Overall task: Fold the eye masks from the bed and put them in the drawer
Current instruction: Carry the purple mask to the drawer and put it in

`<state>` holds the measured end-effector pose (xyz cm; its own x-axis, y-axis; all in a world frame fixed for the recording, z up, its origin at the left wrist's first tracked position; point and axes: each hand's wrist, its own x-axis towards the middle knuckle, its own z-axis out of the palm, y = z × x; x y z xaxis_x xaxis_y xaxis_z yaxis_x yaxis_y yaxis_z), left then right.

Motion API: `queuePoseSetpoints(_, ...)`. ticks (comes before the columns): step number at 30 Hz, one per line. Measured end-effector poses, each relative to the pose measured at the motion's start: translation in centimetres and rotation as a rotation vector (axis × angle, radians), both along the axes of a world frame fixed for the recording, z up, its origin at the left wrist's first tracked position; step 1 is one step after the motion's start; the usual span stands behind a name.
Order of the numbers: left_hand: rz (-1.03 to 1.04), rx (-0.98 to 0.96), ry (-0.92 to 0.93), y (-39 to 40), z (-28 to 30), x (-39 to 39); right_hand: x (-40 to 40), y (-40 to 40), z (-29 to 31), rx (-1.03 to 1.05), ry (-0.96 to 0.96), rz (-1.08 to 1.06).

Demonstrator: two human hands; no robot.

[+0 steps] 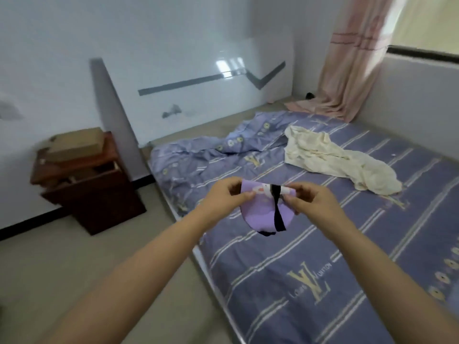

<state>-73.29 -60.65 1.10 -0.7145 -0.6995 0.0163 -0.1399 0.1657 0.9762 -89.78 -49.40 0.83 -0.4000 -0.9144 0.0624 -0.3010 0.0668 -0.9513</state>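
Note:
A purple eye mask (pixel 260 212) with a black strap hangs in the air above the left edge of the bed (pixel 323 244). My left hand (pixel 223 194) pinches its top left corner and my right hand (pixel 310 197) pinches its top right corner. The black strap dangles down across the mask's front. A dark brown bedside cabinet (pixel 99 194) stands on the floor to the left of the bed, and its top drawer (pixel 82 175) is pulled open.
A crumpled cream cloth (pixel 330 157) and a rumpled purple quilt (pixel 223 147) lie on the bed. A cardboard box (pixel 74 142) sits on the cabinet. A white headboard panel (pixel 198 95) leans on the wall; a pink curtain (pixel 352 58) hangs at the far right.

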Motion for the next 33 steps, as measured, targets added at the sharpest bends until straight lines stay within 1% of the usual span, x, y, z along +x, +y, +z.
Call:
queuePoseSetpoints(2,0.117,0.032,-0.001,-4.8,-1.2,5.9,4.8,-6.1,-1.2,0.004,-0.082,0.076)
queuePoseSetpoints(5,0.332,0.1,0.012,-10.8,-2.4,15.2,13.2,-14.8,-2.7,0.073,-0.137,0.28)
queuePoseSetpoints(7,0.429,0.129,0.024,-14.2,-3.1,20.0,17.6,-19.4,-3.1,0.108,-0.13,0.374)
queuePoseSetpoints(9,0.518,0.167,0.053,-17.6,-3.9,24.2,21.5,-24.3,-3.6,0.116,-0.076,0.436)
queuePoseSetpoints(12,0.63,0.322,0.111,-23.0,-5.5,29.1,26.3,-31.3,-4.0,0.11,-0.047,0.51)
queuePoseSetpoints(14,0.717,0.404,0.147,-27.0,-7.1,31.9,29.3,-36.7,-5.1,0.148,-0.047,0.534)
queuePoseSetpoints(17,0.848,0.403,0.161,-33.8,-9.7,35.1,32.8,-45.3,-7.8,0.314,-0.217,0.565)
queuePoseSetpoints(18,0.88,0.391,0.148,-36.4,-10.8,36.0,33.9,-48.4,-9.0,0.386,-0.247,0.587)
queuePoseSetpoints(19,0.907,0.373,0.124,-39.4,-12.0,37.0,34.9,-51.7,-10.4,0.429,-0.22,0.6)
queuePoseSetpoints(22,0.979,0.313,-0.016,-48.8,-15.6,39.7,37.9,-62.3,-14.5,0.475,-0.225,0.584)
queuePoseSetpoints(25,1.042,0.291,-0.278,-58.3,-19.8,42.6,40.4,-73.3,-19.6,0.601,-0.249,0.482)
queuePoseSetpoints(28,1.081,0.248,-0.534,-65.1,-24.1,45.3,42.7,-81.4,-25.2,0.73,-0.266,0.338)
queuePoseSetpoints(31,1.013,0.157,-0.747,-69.3,-28.9,47.4,44.8,-86.8,-31.0,0.835,-0.329,0.228)
queuePoseSetpoints(33,0.943,0.101,-0.832,-71.4,-32.3,48.7,46.0,-89.9,-34.6,0.865,-0.35,0.143)
